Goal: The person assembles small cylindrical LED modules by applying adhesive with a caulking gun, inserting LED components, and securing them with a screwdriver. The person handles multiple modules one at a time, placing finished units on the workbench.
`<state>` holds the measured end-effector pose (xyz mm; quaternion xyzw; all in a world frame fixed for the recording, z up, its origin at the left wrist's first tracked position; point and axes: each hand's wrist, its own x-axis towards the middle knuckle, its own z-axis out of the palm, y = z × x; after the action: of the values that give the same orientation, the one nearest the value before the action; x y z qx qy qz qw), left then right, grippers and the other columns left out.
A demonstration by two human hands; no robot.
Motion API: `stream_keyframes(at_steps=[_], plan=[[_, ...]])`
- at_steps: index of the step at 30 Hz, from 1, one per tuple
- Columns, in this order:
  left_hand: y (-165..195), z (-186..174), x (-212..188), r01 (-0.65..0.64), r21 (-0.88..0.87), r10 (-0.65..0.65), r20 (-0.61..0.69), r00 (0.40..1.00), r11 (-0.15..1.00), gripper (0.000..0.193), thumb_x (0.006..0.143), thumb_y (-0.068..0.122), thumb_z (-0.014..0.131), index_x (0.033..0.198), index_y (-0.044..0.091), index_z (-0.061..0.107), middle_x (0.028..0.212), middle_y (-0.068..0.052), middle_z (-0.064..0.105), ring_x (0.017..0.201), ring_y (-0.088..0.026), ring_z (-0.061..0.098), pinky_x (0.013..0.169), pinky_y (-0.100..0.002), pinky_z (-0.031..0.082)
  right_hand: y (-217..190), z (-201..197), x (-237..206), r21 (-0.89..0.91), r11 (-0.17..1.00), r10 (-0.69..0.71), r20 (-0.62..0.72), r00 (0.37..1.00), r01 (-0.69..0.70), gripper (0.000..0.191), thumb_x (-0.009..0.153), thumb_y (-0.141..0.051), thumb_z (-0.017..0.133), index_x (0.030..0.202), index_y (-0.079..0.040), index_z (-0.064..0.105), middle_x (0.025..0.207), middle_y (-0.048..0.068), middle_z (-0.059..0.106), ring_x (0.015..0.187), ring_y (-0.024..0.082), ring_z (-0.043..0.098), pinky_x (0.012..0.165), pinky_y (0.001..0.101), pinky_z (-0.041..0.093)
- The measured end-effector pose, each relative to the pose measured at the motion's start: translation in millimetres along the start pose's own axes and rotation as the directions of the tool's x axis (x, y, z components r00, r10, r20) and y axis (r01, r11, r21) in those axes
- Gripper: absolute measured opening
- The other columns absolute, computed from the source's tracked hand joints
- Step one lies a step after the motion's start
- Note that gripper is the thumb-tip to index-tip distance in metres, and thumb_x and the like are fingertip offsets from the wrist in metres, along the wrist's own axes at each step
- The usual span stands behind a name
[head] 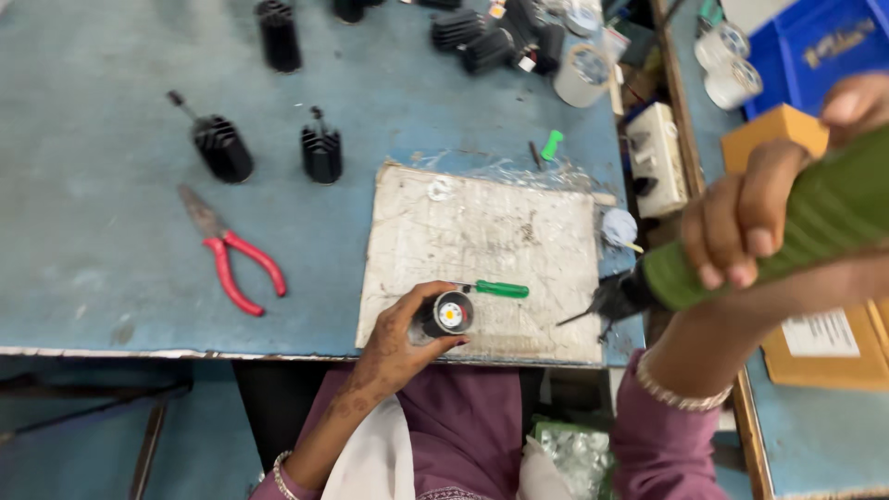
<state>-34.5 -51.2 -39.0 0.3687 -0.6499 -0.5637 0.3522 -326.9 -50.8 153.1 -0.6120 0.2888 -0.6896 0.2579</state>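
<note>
There is one view only, from a camera worn on the person's head. It looks steeply down over the person's chest and lap onto the blue counter (111,268), whose near edge crosses the lower part of the frame. The camera sits close: the right hand (741,222) looms large at the right edge, partly cut off, while the left hand (398,343) lies lower centre. The counter's far side runs out at the top.

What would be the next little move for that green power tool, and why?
Probably swing the green electric screwdriver in the right hand left and down until its tip meets the small round LED unit. The left hand holds that unit face-up on the scratched work board, and the tip hangs off to its right.
</note>
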Motion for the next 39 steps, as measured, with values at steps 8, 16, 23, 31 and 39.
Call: stream_keyframes(at_steps=[8,16,23,31,39], plan=[[-5,-6,-5,-0.075,-0.021,0.075,-0.017,0.997,0.997,0.062,0.077,0.027,0.088,0.130,0.013,0.060,0.125,-0.006,0.072,0.117,-0.023,0.071,0.100,-0.036,0.056,31,105,-70,0.300,0.947,0.144,-0.091,0.985,-0.111,0.089,0.092,-0.082,0.037,0.120,0.002,0.043,0.067,0.017,0.052,0.048,0.023,0.050,0.043,0.0350,0.045],[-14,-6,-7,-0.145,-0.021,0.144,-0.013,0.989,0.989,0.061,0.080,0.028,0.086,0.133,0.013,0.059,0.130,-0.006,0.069,0.122,-0.024,0.068,0.103,-0.036,0.054,51,131,-88,0.235,0.939,0.304,-0.224,0.926,-0.251,0.095,0.084,-0.089,0.047,0.113,0.000,0.041,0.068,0.019,0.047,0.045,0.023,0.043,0.043,0.0360,0.043],[-15,-8,-8,-0.186,-0.039,0.184,-0.040,0.982,0.982,0.061,0.080,0.028,0.086,0.133,0.012,0.059,0.131,-0.007,0.069,0.122,-0.025,0.068,0.104,-0.036,0.054,55,131,-89,0.048,0.947,0.318,-0.279,0.906,-0.318,0.104,0.074,-0.097,0.047,0.117,-0.002,0.038,0.071,0.020,0.043,0.043,0.023,0.039,0.040,0.0373,0.039],[-12,-9,-8,-0.149,-0.059,0.147,-0.025,0.989,0.987,0.060,0.080,0.028,0.085,0.133,0.014,0.060,0.129,-0.006,0.070,0.122,-0.025,0.068,0.105,-0.037,0.053,66,111,-102,0.392,0.891,0.306,-0.148,0.940,-0.228,0.106,0.077,-0.097,0.042,0.117,0.002,0.043,0.077,0.019,0.051,0.054,0.022,0.047,0.049,0.0361,0.046],[-11,-10,-8,-0.171,-0.045,0.170,-0.026,0.985,0.984,0.059,0.082,0.028,0.084,0.133,0.014,0.060,0.129,-0.007,0.070,0.122,-0.025,0.068,0.105,-0.037,0.053,58,127,-91,0.089,0.952,0.307,-0.238,0.921,-0.294,0.100,0.078,-0.095,0.046,0.114,-0.002,0.040,0.073,0.018,0.046,0.051,0.022,0.043,0.046,0.0375,0.043]])
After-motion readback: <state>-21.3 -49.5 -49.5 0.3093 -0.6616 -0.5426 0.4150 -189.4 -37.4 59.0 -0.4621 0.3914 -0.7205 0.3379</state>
